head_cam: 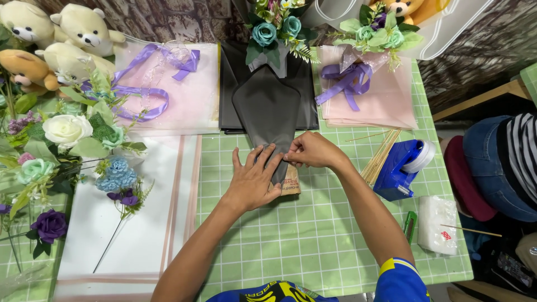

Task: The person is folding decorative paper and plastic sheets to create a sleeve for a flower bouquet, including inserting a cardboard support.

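1. Right hand (314,150) fingers pinch the fold edge of the dark grey wrapping paper (267,106); left hand (254,180) lies flat, fingers spread, pressing it.
2. The cone-folded bouquet (275,28) lies mid-bench (313,235).
3. The paper looks light, thin and crease-prone; it is best held at the narrow stem end.

There is one camera, worn on the person's head. It looks almost straight down at a green table (313,240). The person's arms come in from 6 o'clock, so the far side of the table is at 12 o'clock. The camera is close. The left hand (253,182) and the right hand (313,151) sit in the middle of the picture. The view is wide. It takes in teddy bears (61,39) at 10 o'clock and a blue tape holder (404,168) at 3 o'clock. No other view shares this scene.
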